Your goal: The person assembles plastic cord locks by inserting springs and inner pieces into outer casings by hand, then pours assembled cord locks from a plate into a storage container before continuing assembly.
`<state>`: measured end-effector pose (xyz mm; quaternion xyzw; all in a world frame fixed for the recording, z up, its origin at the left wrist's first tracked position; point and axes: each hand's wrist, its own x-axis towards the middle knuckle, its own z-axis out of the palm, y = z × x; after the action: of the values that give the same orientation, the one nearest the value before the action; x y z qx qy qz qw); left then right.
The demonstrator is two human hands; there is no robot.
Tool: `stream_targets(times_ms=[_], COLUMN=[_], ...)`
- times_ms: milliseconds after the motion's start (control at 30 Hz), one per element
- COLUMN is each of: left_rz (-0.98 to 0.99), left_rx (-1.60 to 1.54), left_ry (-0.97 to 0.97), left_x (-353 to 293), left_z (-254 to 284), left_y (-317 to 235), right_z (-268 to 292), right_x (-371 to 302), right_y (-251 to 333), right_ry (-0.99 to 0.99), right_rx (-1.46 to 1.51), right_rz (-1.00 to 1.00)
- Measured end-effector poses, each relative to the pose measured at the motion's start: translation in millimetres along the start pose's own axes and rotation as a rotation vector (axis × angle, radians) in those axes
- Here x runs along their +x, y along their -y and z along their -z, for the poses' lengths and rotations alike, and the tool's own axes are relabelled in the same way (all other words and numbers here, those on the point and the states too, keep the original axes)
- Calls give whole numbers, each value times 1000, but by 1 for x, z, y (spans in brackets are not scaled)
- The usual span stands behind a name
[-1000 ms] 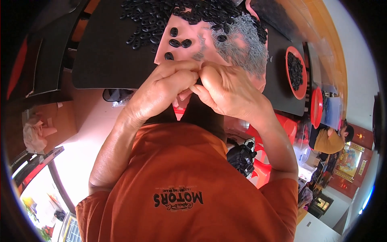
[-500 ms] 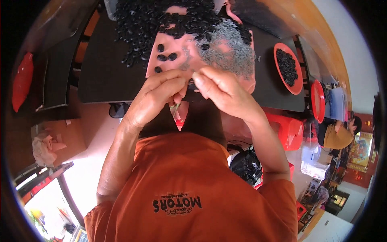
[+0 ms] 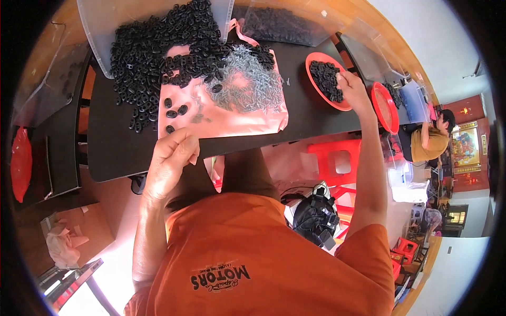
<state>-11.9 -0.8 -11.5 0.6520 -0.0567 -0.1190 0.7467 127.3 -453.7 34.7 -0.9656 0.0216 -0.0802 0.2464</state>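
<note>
My right hand point(image 3: 353, 90) reaches over the near right rim of an orange-red bowl point(image 3: 314, 58), its fingertips pressed together; what they hold, if anything, is hidden. Inside the bowl lie many small black oval parts point(image 3: 323, 76). My left hand point(image 3: 175, 158) is curled closed at the table's front edge, beside the pink bag point(image 3: 237, 125); its contents are hidden. Just beyond it, several loose black oval pieces point(image 3: 172, 113) rest on the bag. A spread of small silver screw-like pieces point(image 3: 255, 87) covers the bag's right part.
A large heap of black parts point(image 3: 142, 58) spills from a clear plastic bin point(image 3: 95, 45) at the back left. Another red bowl point(image 3: 375, 92) stands farther right. Red stools point(image 3: 316, 150) and a black bag point(image 3: 316, 216) are below. Another person point(image 3: 427, 139) is at the far right.
My hands have come apart. The right moved from above the pink bag to the orange-red bowl; the left stayed near the table's front edge. The view has turned rightward.
</note>
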Motion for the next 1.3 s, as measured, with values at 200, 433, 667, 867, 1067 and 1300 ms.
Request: stream_targets(times_ms=[200,433,667,867,1067,1300], left_rz=[-122,-131,-210,-229,-232,-238], left_rx=[72,81,219,198,194,201], left_ry=[12,-42,-49,-48,-27,-33], left_x=[3,-1,0,-2,-1,-1], left_z=[-3,-5,1,4,3,3], left_y=[10,11,12,13,16,15], right_z=[-53,-141,-182,-167,-163,-164], right_x=[-7,-1,-2,-10,-9,-5], right_y=[106,230,282,277,264,274], right_ry=[80,168,344,416,330,317], right_rx=[48,95,-321,-249,-234,-315], right_rz=[363,891,794,896,882,871])
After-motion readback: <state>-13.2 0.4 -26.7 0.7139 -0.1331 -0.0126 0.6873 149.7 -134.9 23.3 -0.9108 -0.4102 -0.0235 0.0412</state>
